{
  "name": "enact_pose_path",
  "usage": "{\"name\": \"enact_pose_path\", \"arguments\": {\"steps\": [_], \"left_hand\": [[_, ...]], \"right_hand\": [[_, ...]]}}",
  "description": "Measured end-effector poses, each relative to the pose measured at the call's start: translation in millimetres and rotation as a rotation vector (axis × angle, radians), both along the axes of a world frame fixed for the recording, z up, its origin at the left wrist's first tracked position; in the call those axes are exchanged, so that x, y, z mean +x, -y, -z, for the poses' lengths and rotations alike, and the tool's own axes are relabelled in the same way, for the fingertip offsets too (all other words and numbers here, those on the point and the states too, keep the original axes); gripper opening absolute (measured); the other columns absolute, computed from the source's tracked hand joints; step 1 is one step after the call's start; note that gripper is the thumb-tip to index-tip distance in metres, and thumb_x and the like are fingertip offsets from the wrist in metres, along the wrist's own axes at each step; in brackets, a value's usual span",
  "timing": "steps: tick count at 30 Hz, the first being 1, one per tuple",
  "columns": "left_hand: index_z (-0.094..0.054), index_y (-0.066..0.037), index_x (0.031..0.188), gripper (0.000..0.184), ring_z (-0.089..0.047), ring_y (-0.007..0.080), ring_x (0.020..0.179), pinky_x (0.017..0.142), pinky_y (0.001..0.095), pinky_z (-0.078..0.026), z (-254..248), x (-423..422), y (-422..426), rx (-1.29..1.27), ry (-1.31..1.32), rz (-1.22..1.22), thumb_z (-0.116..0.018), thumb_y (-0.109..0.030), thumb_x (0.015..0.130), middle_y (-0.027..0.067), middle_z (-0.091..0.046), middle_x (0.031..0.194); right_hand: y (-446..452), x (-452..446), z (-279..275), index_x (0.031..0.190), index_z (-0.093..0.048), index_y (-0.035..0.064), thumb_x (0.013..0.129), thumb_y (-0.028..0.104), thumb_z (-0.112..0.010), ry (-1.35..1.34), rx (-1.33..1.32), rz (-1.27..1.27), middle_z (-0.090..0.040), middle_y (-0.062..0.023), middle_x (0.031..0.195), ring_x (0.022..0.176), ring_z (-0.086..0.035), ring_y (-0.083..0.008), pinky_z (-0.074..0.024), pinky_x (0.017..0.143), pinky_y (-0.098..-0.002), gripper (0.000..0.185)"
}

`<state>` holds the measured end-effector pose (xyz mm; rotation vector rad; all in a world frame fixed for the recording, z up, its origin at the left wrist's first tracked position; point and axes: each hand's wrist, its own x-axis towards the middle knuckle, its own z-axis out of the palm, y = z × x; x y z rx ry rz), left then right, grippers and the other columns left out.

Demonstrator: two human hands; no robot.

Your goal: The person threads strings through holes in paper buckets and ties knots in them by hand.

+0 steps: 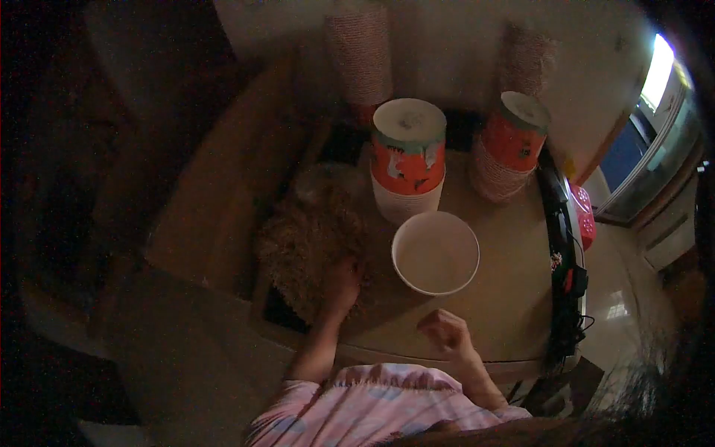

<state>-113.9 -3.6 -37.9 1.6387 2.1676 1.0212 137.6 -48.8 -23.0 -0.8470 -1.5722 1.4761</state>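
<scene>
Brown, shaggy material lies in a loose heap (302, 253) on the left part of the counter (514, 298), left of a white, wide-mouthed tub (436, 257) standing upright and open. Left hand (344, 281): set against the near right side of the heap, fingertips lost in shadow and strands; whether they pinch any of it cannot be told. Right hand (445, 330): just in front of the tub and apart from it, fingers bent toward the palm; no object is distinguishable in it, though blur leaves a small pinch undecided.

Handling (judged): the heap is probably light, soft and springy, tangled enough that a pull may drag neighbouring strands along; a small tuft is best taken from its loose edge between thumb and fingertips. The tub appears light, thin-walled and moderately stiff, smooth enough to slide and liable to dent if squeezed; it is best steadied by the rim or with a palm on the outer wall.

Count: hands, two; heap, one; separate open tub, one; orange-banded stacks, two, one directly behind the tub (408, 167) and one farther right (510, 149), each topped by an upturned base. Behind these rise two ridged columns (361, 59) (527, 61), apparently stacks as well. The pieces nested within each stack are too dim and closely packed to number.
</scene>
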Motion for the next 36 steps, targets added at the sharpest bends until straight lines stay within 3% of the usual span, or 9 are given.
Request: {"name": "enact_pose_path", "arguments": {"steps": [5,7,10,13,22,25,29,32,36], "left_hand": [[-0.059,0.000,0.080,0.011,-0.059,0.0238,0.074,0.064,0.0319,-0.046,0,-9,12,0.419,0.256,0.095,-0.060,-0.010,0.082,0.0135,-0.060,0.088],[-0.059,-0.002,0.080,0.003,-0.056,0.0228,0.078,0.067,0.0301,-0.045,-58,-7,40,0.388,0.662,0.079,-0.062,-0.004,0.079,0.0128,-0.058,0.096],[-0.062,-0.008,0.084,0.008,-0.054,0.0230,0.083,0.072,0.0303,-0.044,-96,-14,79,0.415,0.860,0.141,-0.065,-0.007,0.076,0.0105,-0.056,0.101],[-0.063,-0.011,0.084,0.013,-0.052,0.0240,0.091,0.077,0.0321,-0.043,-130,1,102,0.497,-0.094,0.320,-0.068,-0.010,0.073,0.0103,-0.055,0.106],[-0.062,-0.009,0.085,0.007,-0.056,0.0208,0.088,0.076,0.0306,-0.043,-85,-8,87,0.461,0.286,0.259,-0.065,-0.010,0.078,0.0103,-0.058,0.100],[-0.061,-0.004,0.081,0.008,-0.057,0.0140,0.077,0.069,0.0265,-0.044,-66,-26,85,0.339,0.408,0.055,-0.061,-0.012,0.083,0.0087,-0.060,0.085],[-0.061,-0.003,0.084,0.019,-0.055,0.0100,0.071,0.065,0.0276,-0.045,-24,-57,118,-0.477,0.376,0.319,-0.059,-0.022,0.085,0.0040,-0.060,0.078],[-0.060,-0.001,0.078,0.022,-0.053,0.0090,0.066,0.059,0.0273,-0.044,36,-65,175,-1.128,0.414,0.406,-0.057,-0.021,0.086,0.0045,-0.058,0.066],[-0.060,-0.001,0.078,0.022,-0.053,0.0096,0.066,0.059,0.0275,-0.044,93,-68,250,-1.306,0.391,0.270,-0.057,-0.021,0.086,0.0048,-0.058,0.066]], "right_hand": [[-3,-29,51,0.087,-0.060,0.0014,0.070,-0.006,-0.062,0.185,0.320,0.028,-0.059,-0.0121,0.086,0.079,-0.058,-0.0223,-0.0460,0.067,-0.0300,0.018],[-1,-55,12,0.089,-0.060,0.0014,0.071,-0.006,-0.063,-0.136,-0.234,0.041,-0.059,-0.0123,0.091,0.083,-0.059,-0.0228,-0.0468,0.069,-0.0309,0.020],[-9,-68,-36,0.093,-0.059,0.0010,0.072,-0.004,-0.064,-0.133,0.128,0.020,-0.058,-0.0125,0.096,0.089,-0.058,-0.0237,-0.0478,0.073,-0.0318,0.022],[-12,-81,-61,0.095,-0.058,0.0007,0.072,-0.003,-0.065,-0.089,0.543,0.034,-0.059,-0.0131,0.097,0.090,-0.058,-0.0241,-0.0485,0.073,-0.0321,0.024],[-1,-81,-25,0.093,-0.061,0.0002,0.066,0.004,-0.072,0.025,0.444,-0.161,-0.060,-0.0151,0.090,0.081,-0.060,-0.0284,-0.0486,0.069,-0.0329,0.029],[6,-70,-26,0.086,-0.062,0.0020,0.072,0.003,-0.067,0.137,0.244,-0.195,-0.061,-0.0126,0.082,0.073,-0.060,-0.0262,-0.0473,0.065,-0.0328,0.015],[9,-57,-6,0.082,-0.063,0.0022,0.076,0.005,-0.062,0.219,0.334,-0.173,-0.061,-0.0119,0.077,0.070,-0.059,-0.0231,-0.0465,0.064,-0.0321,0.006],[-1,-49,56,0.091,-0.063,0.0033,0.077,0.003,-0.058,0.380,0.092,-0.133,-0.062,-0.0116,0.082,0.072,-0.059,-0.0227,-0.0467,0.066,-0.0322,0.016],[-25,-84,69,0.108,-0.058,0.0066,0.077,0.002,-0.054,0.218,0.185,-0.003,-0.061,-0.0124,0.092,0.078,-0.059,-0.0234,-0.0467,0.070,-0.0338,0.031]]}}
